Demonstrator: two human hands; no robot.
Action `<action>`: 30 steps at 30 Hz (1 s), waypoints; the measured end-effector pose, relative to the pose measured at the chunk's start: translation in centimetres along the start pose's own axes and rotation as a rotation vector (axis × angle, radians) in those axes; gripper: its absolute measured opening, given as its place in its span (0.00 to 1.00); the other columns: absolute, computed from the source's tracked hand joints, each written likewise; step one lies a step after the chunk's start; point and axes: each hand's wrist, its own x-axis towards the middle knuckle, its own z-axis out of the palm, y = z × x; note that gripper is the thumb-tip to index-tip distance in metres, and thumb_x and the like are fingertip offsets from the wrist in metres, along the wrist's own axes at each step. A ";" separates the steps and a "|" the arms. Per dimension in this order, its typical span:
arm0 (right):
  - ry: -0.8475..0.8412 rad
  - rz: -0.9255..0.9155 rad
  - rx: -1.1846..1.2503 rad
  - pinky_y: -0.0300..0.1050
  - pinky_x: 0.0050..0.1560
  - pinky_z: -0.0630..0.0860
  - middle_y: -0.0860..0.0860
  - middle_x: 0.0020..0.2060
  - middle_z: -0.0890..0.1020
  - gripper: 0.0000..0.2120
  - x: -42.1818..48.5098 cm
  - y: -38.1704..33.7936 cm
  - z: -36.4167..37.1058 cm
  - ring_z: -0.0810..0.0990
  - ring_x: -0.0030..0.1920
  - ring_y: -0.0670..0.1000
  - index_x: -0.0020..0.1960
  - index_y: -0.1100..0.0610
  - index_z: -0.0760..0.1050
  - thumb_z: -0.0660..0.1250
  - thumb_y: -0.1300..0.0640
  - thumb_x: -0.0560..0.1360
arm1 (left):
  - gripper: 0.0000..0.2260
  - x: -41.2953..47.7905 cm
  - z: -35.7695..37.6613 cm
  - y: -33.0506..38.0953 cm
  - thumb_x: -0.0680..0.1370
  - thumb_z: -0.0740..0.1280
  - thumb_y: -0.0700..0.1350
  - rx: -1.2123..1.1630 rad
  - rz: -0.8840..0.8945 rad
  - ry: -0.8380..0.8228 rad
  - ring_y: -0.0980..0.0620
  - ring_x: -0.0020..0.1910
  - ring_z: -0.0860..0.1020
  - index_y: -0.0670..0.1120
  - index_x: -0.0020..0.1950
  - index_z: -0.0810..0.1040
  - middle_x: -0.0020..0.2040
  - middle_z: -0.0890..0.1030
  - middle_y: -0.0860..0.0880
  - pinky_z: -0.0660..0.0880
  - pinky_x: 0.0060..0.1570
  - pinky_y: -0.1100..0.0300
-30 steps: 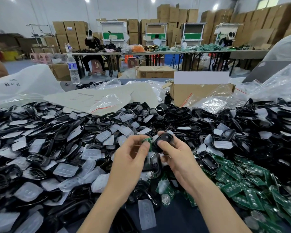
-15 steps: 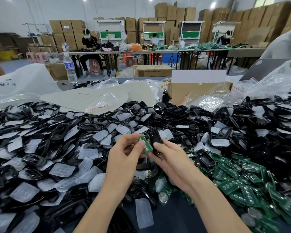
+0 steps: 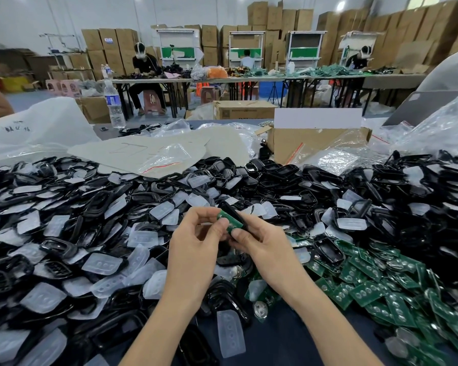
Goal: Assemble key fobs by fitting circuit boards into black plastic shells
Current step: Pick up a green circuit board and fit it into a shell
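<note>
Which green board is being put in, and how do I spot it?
Look at the big heap of black shells, then the left hand and right hand meeting over its middle. The circuit board is pinched between them against one black shell. It alone is held up; other green boards lie loose at the right.

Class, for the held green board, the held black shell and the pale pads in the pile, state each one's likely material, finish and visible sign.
Green board: thin rigid laminate, probably fibreglass, with matte green coating. Black shell: moulded plastic, smooth, seemingly fairly glossy. Pale pads: likely silicone rubber, frosted and translucent, with moulded button bumps.
</note>
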 end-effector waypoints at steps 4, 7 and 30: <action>0.006 -0.032 -0.034 0.39 0.55 0.80 0.44 0.52 0.87 0.24 -0.2 -0.2 0.0 0.85 0.56 0.47 0.53 0.36 0.83 0.64 0.67 0.82 | 0.09 0.0 0.0 -0.1 0.79 0.71 0.40 0.000 -0.004 0.007 0.54 0.42 0.84 0.55 0.48 0.80 0.44 0.84 0.55 0.81 0.47 0.58; 0.001 -0.039 -0.043 0.36 0.53 0.79 0.43 0.51 0.87 0.21 -0.3 -0.3 -0.1 0.85 0.55 0.45 0.56 0.39 0.81 0.64 0.66 0.82 | 0.07 0.0 0.0 -0.1 0.78 0.71 0.40 0.009 -0.011 0.016 0.55 0.43 0.84 0.53 0.49 0.80 0.43 0.84 0.55 0.81 0.48 0.57; -0.044 -0.023 0.009 0.36 0.52 0.80 0.46 0.50 0.88 0.23 -0.2 -0.3 0.1 0.86 0.52 0.46 0.53 0.33 0.83 0.67 0.64 0.81 | 0.10 -0.2 0.2 0.3 0.79 0.70 0.40 0.076 -0.007 0.073 0.55 0.42 0.84 0.57 0.48 0.79 0.43 0.85 0.56 0.77 0.41 0.68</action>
